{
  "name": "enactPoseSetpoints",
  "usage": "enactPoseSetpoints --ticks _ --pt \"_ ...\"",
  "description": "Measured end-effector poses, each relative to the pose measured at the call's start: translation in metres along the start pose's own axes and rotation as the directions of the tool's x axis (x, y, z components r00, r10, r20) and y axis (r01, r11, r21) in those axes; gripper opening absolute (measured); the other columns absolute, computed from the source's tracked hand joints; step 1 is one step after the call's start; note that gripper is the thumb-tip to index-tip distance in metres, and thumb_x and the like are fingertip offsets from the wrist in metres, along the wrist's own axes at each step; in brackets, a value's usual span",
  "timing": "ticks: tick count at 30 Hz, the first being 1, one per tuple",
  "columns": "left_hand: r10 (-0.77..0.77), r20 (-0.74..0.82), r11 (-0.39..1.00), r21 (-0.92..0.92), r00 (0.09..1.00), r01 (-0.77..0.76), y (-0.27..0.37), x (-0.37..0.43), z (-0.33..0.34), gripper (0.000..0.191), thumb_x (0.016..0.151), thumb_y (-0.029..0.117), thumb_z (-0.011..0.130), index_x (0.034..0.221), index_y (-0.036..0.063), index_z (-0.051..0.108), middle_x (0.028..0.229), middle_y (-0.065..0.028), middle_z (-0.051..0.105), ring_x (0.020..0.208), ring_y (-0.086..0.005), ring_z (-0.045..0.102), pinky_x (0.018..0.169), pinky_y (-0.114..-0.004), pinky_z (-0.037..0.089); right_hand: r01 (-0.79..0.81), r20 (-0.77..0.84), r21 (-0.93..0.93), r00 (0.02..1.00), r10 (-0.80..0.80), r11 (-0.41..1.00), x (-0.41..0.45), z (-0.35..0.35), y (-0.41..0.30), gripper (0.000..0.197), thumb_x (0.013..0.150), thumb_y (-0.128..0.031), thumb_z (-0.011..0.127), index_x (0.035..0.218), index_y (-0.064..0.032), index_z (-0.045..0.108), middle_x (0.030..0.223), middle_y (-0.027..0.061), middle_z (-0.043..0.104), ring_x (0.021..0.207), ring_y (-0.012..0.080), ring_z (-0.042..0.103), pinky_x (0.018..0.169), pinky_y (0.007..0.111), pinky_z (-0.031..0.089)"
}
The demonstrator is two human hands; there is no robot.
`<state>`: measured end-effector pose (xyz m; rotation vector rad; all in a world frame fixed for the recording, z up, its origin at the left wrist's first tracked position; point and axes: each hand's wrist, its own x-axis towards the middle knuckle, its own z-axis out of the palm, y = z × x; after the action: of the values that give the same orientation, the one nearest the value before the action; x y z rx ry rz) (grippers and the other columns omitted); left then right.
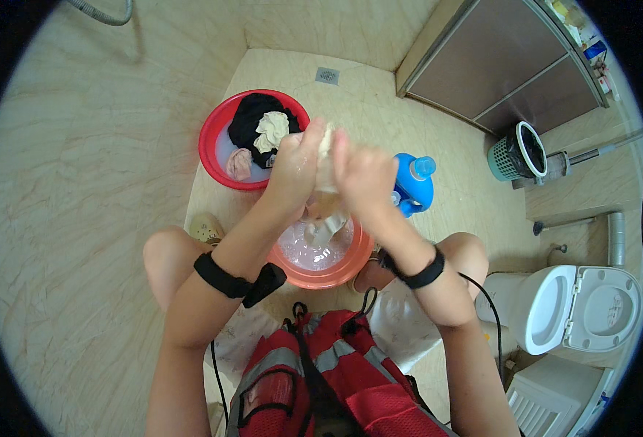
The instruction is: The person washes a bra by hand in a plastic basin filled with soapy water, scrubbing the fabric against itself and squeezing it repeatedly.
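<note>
Between both hands, above an orange plastic basin [361, 257] of sudsy water, is a wet white cloth [325, 169]. My left hand [298, 166] grips it on one side, its skin wet. My right hand [364, 172] holds the other side and is blurred. The cloth's lower end hangs over the suds. Beyond my left hand stands a red plastic basin [210, 162] of cloudy water. It holds black clothing [250, 117], a cream cloth [271, 131] and a pink cloth [239, 164]. A blue detergent jug [418, 188] is right of my right hand.
A floor drain [327, 75] lies beyond the basins. At the right are a small waste basket [504, 159] with a black liner, a toilet [552, 308] with its lid up, and a cabinet [482, 65]. A cable [495, 311] runs beside my right arm. My knees flank the orange basin.
</note>
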<state>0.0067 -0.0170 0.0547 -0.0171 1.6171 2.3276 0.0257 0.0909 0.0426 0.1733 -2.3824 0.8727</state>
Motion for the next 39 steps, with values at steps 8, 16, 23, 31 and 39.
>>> enactPoseSetpoints --ticks 8,16,23,31,39 --pt "-0.046 0.219 0.902 -0.410 0.975 0.135 0.024 0.007 -0.025 0.037 0.091 0.042 0.043 0.073 0.0100 0.051 0.064 -0.0004 0.054 0.051 -0.0077 0.048 0.045 -0.023 0.038 -0.598 0.750 0.582 0.656 -0.080 0.551 0.031 -0.050 0.013 0.019 0.084 -0.015 0.062 0.091 0.0024 0.064 0.075 0.0006 0.061 0.065 0.0048 0.053 0.058 0.020 0.043" --pt "-0.108 0.186 0.933 -0.321 0.977 0.164 0.016 -0.007 0.002 0.041 0.092 0.038 0.040 0.090 0.0011 0.057 0.071 -0.0036 0.058 0.064 -0.0064 0.055 0.057 -0.024 0.045 -0.591 0.660 0.678 0.751 -0.009 0.437 0.027 -0.052 0.022 0.016 0.085 -0.010 0.059 0.093 0.0035 0.061 0.080 0.0033 0.064 0.071 0.0062 0.058 0.065 0.021 0.046" --pt "-0.043 0.002 0.991 0.126 0.999 0.042 0.010 -0.019 0.009 0.038 0.091 0.030 0.046 0.063 0.0059 0.054 0.046 0.0032 0.043 0.037 -0.0044 0.038 0.036 -0.020 0.030 -0.185 0.077 0.197 0.982 0.173 0.963 0.028 -0.031 0.016 0.016 0.086 -0.017 0.053 0.086 -0.0043 0.064 0.066 0.0148 0.062 0.049 0.0175 0.056 0.048 0.030 0.045" --pt "-0.141 0.000 0.984 0.106 0.990 0.140 -0.021 -0.011 -0.001 0.042 0.092 0.025 0.037 0.052 0.0124 0.042 0.046 0.0064 0.036 0.039 -0.0051 0.035 0.037 -0.021 0.028 -0.044 0.001 0.068 0.999 0.045 0.997 0.013 0.009 0.001 0.035 0.081 -0.020 0.056 0.049 -0.0056 0.051 0.042 0.0151 0.046 0.036 0.0294 0.049 0.035 0.038 0.039" --pt "-0.220 0.350 0.975 0.120 0.911 0.190 0.001 -0.015 -0.013 0.034 0.091 0.034 0.044 0.076 0.0078 0.059 0.058 0.0053 0.049 0.047 -0.0025 0.044 0.040 -0.018 0.033 -0.438 0.234 0.262 0.893 0.383 0.860 0.029 0.009 0.043 0.037 0.088 -0.025 0.050 0.056 -0.0064 0.058 0.045 0.0074 0.050 0.038 0.0188 0.049 0.040 0.033 0.038"
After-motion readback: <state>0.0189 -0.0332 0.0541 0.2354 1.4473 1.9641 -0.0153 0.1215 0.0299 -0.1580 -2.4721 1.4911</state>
